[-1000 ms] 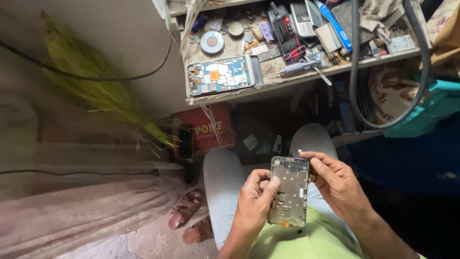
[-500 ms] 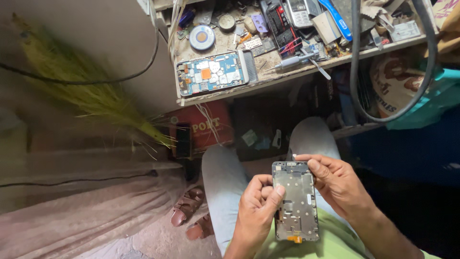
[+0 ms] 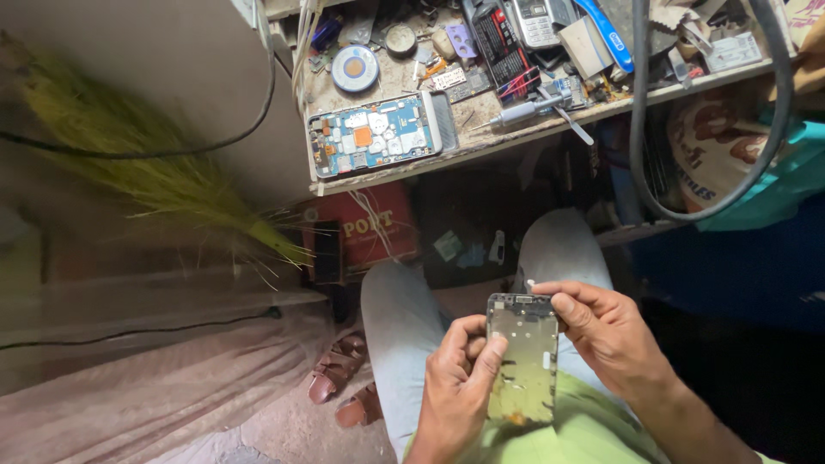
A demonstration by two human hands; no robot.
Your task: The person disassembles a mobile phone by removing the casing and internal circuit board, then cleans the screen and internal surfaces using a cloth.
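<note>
You hold a bare phone frame (image 3: 522, 359) upright over your lap, between both hands; your left hand (image 3: 457, 387) grips its left edge, thumb lying across the inner face, fingers curled behind; your right hand (image 3: 606, 331) pinches the upper right corner, thumb on the front near the top edge; the two hands sit close together, both clamped on the frame, which shows its stripped metal inside with small cut-outs; beyond your knees stands a cluttered workbench (image 3: 481, 142); on its near edge lies an opened phone with exposed circuit board (image 3: 374, 133), and just right of it a screwdriver (image 3: 516, 113); a round tape roll (image 3: 354, 69) sits further back; a grass broom (image 3: 129, 150) leans at the left; sandals (image 3: 339, 378) rest on the floor by your left leg.
</note>
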